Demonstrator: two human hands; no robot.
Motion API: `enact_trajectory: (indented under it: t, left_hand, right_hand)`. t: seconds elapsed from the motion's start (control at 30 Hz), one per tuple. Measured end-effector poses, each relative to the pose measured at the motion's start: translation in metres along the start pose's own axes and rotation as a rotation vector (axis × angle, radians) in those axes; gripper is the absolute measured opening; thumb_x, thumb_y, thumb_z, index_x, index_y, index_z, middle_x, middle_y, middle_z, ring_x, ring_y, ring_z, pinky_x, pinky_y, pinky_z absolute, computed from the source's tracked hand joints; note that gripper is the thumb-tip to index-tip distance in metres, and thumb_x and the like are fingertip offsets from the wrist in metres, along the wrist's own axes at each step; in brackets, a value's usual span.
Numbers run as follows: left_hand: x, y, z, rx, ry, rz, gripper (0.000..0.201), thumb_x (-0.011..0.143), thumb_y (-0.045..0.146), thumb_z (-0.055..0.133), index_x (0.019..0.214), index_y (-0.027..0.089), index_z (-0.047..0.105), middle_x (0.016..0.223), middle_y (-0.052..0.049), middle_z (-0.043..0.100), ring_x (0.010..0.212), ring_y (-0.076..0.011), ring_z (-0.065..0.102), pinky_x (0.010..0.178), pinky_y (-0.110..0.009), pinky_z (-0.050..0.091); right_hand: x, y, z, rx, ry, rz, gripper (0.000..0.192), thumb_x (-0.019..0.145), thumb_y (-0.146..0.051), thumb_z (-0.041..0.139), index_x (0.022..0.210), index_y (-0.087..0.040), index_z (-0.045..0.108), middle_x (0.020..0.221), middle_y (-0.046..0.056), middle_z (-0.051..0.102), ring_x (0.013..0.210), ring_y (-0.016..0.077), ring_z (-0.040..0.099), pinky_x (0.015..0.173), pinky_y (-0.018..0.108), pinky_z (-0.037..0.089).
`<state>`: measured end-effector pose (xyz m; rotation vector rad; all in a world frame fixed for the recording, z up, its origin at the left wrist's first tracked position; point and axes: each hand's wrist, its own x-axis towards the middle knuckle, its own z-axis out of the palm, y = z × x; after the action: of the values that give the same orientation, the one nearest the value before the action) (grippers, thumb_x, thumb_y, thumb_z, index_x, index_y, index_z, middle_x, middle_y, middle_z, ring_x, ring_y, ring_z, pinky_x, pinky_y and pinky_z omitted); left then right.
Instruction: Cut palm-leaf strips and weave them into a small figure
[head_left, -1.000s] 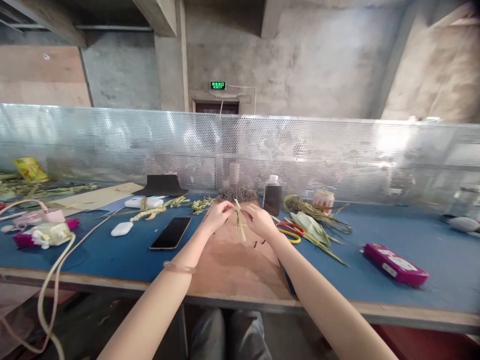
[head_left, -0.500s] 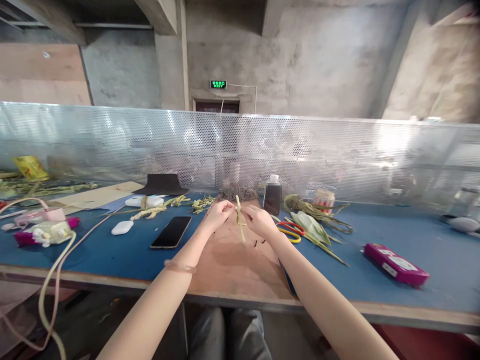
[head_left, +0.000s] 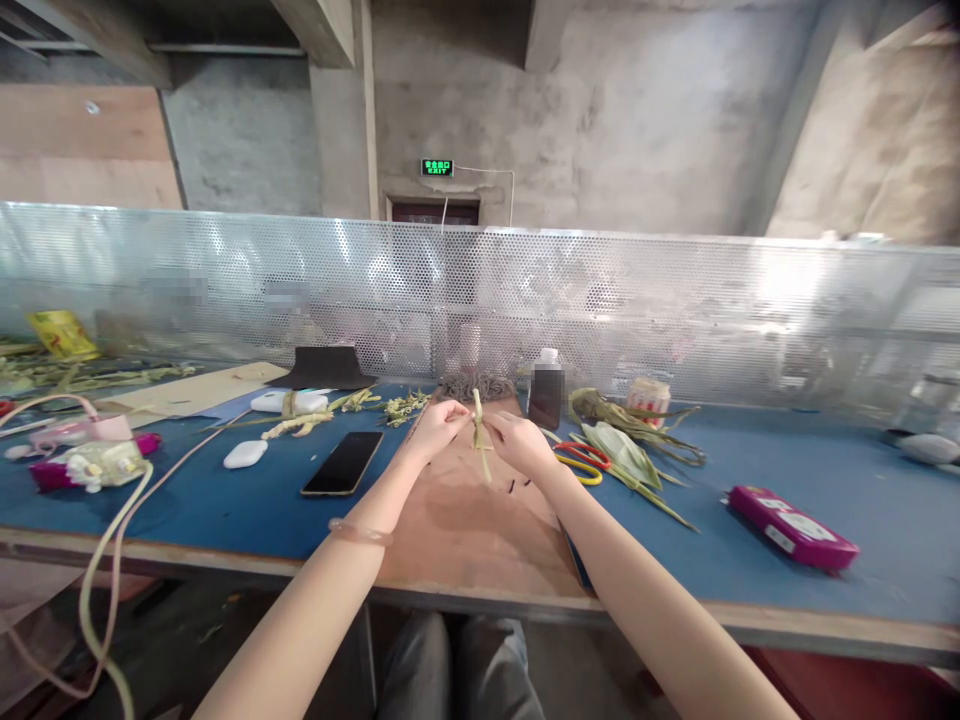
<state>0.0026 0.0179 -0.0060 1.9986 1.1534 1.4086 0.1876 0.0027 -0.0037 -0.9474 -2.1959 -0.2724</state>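
Observation:
A pale green strip of dried leaf (head_left: 480, 432), knotted or folded around its middle, stands upright between my two hands above a brown board (head_left: 465, 540). My left hand (head_left: 442, 428) pinches it from the left with thumb and fingertips. From the right, my right hand (head_left: 519, 442) grips the same piece with curled fingers. The exact contact at the fingertips is too small to make out. Close by my right wrist lie scissors (head_left: 585, 460) with red and yellow handles, beside loose husk-like leaves (head_left: 621, 455).
Left of the board lie a black phone (head_left: 343, 464), a white earbud case (head_left: 245, 454) and knotted leaf pieces (head_left: 406, 407). A bottle (head_left: 546, 395) stands behind my right hand. Farther right is a magenta packet (head_left: 792, 527). A perforated metal screen (head_left: 660, 310) closes the table's back.
Almost nothing differs. Both hands keep their hold on the leaf strip, which has shifted by a hair at most.

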Motion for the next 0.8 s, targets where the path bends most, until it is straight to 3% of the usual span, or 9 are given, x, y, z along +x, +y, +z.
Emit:
enact_trajectory:
  t: [0.3,0.47,0.8]
  left_hand:
    - [-0.002,0.012,0.001,-0.141,-0.007,-0.129,0.026,0.074,0.041,0.058,0.084,0.017,0.059,0.063,0.001,0.057,0.056,-0.0116,0.051,0.050,-0.021,0.032]
    - [-0.003,0.013,0.003,-0.207,-0.128,-0.107,0.036,0.072,0.044,0.064,0.096,0.017,0.058,0.075,-0.005,0.066,0.071,-0.0166,0.061,0.057,-0.023,0.039]
    - [-0.003,0.013,0.002,-0.086,-0.107,-0.068,0.038,0.074,0.050,0.059,0.096,0.020,0.065,0.078,-0.004,0.067,0.068,-0.0161,0.060,0.053,-0.022,0.038]
  right_hand:
    - [0.000,0.000,0.003,0.004,0.038,0.029,0.025,0.090,-0.021,0.041,0.101,-0.021,0.063,0.094,0.008,0.066,0.086,0.0185,0.062,0.073,0.024,0.043]
    - [0.000,-0.001,0.004,-0.017,0.041,0.038,0.024,0.092,-0.023,0.039,0.099,-0.020,0.062,0.092,0.008,0.066,0.084,0.0187,0.063,0.071,0.025,0.043]
    - [0.001,-0.009,0.005,-0.028,0.020,0.064,0.024,0.092,-0.024,0.038,0.103,-0.022,0.060,0.097,0.006,0.068,0.082,0.0188,0.064,0.067,0.025,0.043]
